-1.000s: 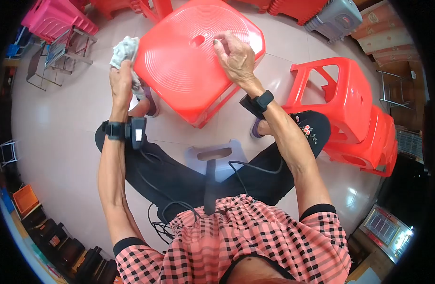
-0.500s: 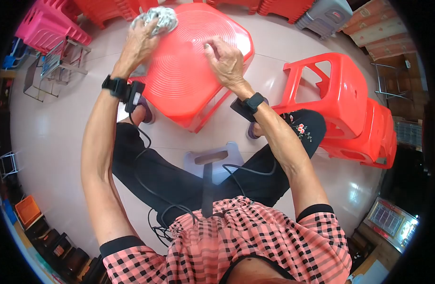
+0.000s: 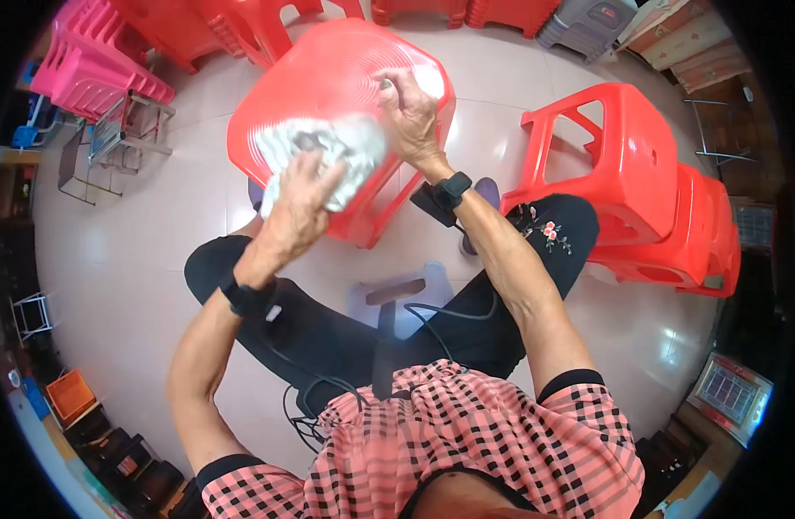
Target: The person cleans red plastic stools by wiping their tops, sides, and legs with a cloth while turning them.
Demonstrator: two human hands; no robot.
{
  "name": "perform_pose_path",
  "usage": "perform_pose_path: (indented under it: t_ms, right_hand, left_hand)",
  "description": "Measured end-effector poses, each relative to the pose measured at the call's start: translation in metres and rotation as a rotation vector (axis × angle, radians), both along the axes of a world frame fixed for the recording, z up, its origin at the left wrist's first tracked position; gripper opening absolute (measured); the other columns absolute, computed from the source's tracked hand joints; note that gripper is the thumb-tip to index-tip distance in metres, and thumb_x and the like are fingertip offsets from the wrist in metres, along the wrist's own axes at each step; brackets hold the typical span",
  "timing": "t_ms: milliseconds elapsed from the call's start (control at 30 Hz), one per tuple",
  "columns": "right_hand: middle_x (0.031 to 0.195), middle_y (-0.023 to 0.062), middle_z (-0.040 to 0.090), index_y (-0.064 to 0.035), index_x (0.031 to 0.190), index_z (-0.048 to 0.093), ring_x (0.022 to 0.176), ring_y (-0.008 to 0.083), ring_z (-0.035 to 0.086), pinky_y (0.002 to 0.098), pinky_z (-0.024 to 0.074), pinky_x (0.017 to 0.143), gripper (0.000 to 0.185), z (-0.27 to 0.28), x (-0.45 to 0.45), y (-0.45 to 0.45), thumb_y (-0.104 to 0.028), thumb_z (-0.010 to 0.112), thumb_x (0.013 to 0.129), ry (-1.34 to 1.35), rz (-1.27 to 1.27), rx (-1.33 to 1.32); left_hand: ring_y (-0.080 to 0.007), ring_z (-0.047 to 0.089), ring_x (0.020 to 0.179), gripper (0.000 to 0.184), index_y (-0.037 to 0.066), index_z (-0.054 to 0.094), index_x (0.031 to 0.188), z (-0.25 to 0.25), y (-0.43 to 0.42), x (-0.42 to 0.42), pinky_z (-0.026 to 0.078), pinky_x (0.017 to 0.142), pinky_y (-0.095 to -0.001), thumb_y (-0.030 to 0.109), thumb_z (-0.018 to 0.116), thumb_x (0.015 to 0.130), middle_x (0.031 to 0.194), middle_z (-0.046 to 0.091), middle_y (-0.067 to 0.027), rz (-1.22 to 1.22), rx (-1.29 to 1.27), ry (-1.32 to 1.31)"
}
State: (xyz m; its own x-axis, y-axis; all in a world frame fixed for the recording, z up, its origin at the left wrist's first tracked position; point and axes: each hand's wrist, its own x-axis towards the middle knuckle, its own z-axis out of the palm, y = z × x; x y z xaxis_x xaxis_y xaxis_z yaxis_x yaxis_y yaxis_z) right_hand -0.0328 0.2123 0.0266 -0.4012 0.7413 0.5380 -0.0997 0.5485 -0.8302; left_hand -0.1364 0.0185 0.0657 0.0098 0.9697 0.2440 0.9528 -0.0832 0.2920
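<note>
My left hand (image 3: 300, 195) presses a crumpled pale grey-white cloth (image 3: 350, 156) onto the near left part of a red plastic stool (image 3: 311, 73). The cloth is smeared by motion, and some of it hangs past the stool's near edge. The stool's top carries concentric ridges. Over its right side is my right hand (image 3: 412, 117), fingers curled in and thumb toward the left. Whatever lies inside those curled fingers, if anything, is hidden.
More red stools (image 3: 626, 173) lie on their sides to the right. Pink stools (image 3: 103, 65) are stacked at far left beside a metal step frame (image 3: 129, 125). A grey stack (image 3: 587, 26) stands at the back. A pale blue stool (image 3: 402, 298) is between my legs.
My left hand has drawn the cloth from the stool's far left toward its near edge. The stool appears shifted slightly left. My right hand stays about where it was, still curled.
</note>
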Motion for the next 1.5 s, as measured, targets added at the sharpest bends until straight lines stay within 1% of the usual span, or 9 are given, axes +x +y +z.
perform_pose_path:
  t_ms: [100, 233, 400, 567, 767, 933, 1100, 1300, 1500]
  right_hand:
    - [0.065, 0.0049, 0.055, -0.0050, 0.105, 0.057, 0.058, 0.0112, 0.056, 0.0283, 0.0454, 0.055, 0.018, 0.003, 0.003, -0.001, -0.021, 0.051, 0.097, 0.063, -0.015, -0.019]
    - [0.064, 0.0051, 0.054, -0.0049, 0.107, 0.056, 0.059, 0.0113, 0.057, 0.0282, 0.0462, 0.056, 0.021, 0.002, 0.002, 0.000, -0.023, 0.049, 0.099, 0.076, 0.002, -0.064]
    - [0.062, 0.0041, 0.053, -0.0047, 0.105, 0.057, 0.057, 0.0109, 0.056, 0.0283, 0.0456, 0.054, 0.021, 0.008, 0.007, -0.002, -0.023, 0.050, 0.098, 0.015, 0.003, -0.072]
    - [0.069, 0.0036, 0.053, -0.0040, 0.102, 0.055, 0.061, 0.0097, 0.054, 0.0268, 0.0449, 0.057, 0.022, 0.009, 0.006, -0.002, -0.025, 0.049, 0.099, 0.129, 0.004, -0.055]
    - [0.071, -0.0003, 0.051, -0.0063, 0.093, 0.051, 0.063, 0.0068, 0.047, 0.0231, 0.0411, 0.058, 0.031, -0.003, -0.001, 0.003, -0.035, 0.045, 0.101, 0.431, 0.004, -0.260]
    - [0.068, -0.0013, 0.049, -0.0060, 0.084, 0.050, 0.061, 0.0052, 0.043, 0.0204, 0.0376, 0.054, 0.039, 0.001, 0.001, 0.007, -0.040, 0.042, 0.102, 0.428, 0.025, -0.269]
    - [0.070, -0.0026, 0.049, -0.0075, 0.084, 0.051, 0.062, 0.0042, 0.044, 0.0197, 0.0381, 0.055, 0.040, -0.004, 0.002, 0.008, -0.042, 0.042, 0.101, 0.411, 0.054, -0.360]
    - [0.067, -0.0009, 0.052, -0.0058, 0.085, 0.053, 0.059, 0.0046, 0.045, 0.0203, 0.0388, 0.053, 0.038, -0.005, 0.002, 0.009, -0.038, 0.043, 0.102, 0.342, 0.064, -0.358]
    - [0.066, -0.0004, 0.052, -0.0055, 0.083, 0.054, 0.059, 0.0057, 0.047, 0.0213, 0.0401, 0.054, 0.040, -0.008, 0.000, 0.009, -0.040, 0.044, 0.101, 0.276, 0.040, -0.303]
  left_hand:
    - [-0.0412, 0.048, 0.108, 0.065, 0.009, 0.054, 0.127, 0.020, 0.002, 0.007, 0.043, 0.093, -0.0457, -0.012, 0.052, 0.065, 0.120, 0.049, -0.0211, -0.051, -0.233, -0.136]
    - [-0.0400, 0.056, 0.109, 0.058, 0.008, 0.059, 0.122, 0.043, 0.048, -0.039, 0.045, 0.096, -0.0415, -0.012, 0.055, 0.068, 0.120, 0.056, -0.0235, -0.176, 0.021, -0.170]
    - [-0.0405, 0.054, 0.112, 0.056, 0.001, 0.054, 0.126, 0.040, 0.138, -0.141, 0.045, 0.096, -0.0419, -0.003, 0.047, 0.071, 0.122, 0.054, -0.0261, 0.283, 0.176, -0.078]
    - [-0.0358, 0.063, 0.100, 0.034, 0.005, 0.060, 0.116, 0.000, 0.204, -0.130, 0.050, 0.086, -0.0418, 0.022, 0.062, 0.087, 0.109, 0.064, -0.0218, 0.135, 0.220, -0.127]
    - [-0.0337, 0.065, 0.094, 0.042, 0.007, 0.061, 0.116, -0.012, 0.215, -0.076, 0.051, 0.079, -0.0425, 0.031, 0.066, 0.082, 0.103, 0.067, -0.0176, -0.147, 0.094, -0.376]
    - [-0.0276, 0.061, 0.104, 0.054, 0.002, 0.052, 0.130, 0.024, 0.163, -0.039, 0.047, 0.092, -0.0374, 0.002, 0.052, 0.076, 0.115, 0.064, -0.0172, -0.110, -0.263, -0.265]
    - [-0.0340, 0.057, 0.100, 0.054, 0.003, 0.060, 0.118, 0.018, 0.088, -0.017, 0.045, 0.091, -0.0401, -0.008, 0.061, 0.066, 0.103, 0.064, -0.0184, -0.153, -0.034, -0.551]
    - [-0.0352, 0.053, 0.107, 0.050, 0.003, 0.064, 0.109, 0.026, 0.008, 0.000, 0.043, 0.092, -0.0409, -0.010, 0.059, 0.061, 0.104, 0.065, -0.0128, -0.154, -0.278, -0.357]
    - [-0.0364, 0.055, 0.106, 0.040, 0.003, 0.063, 0.112, 0.033, -0.019, -0.061, 0.043, 0.094, -0.0423, -0.006, 0.057, 0.073, 0.105, 0.062, -0.0192, 0.224, -0.114, -0.373]
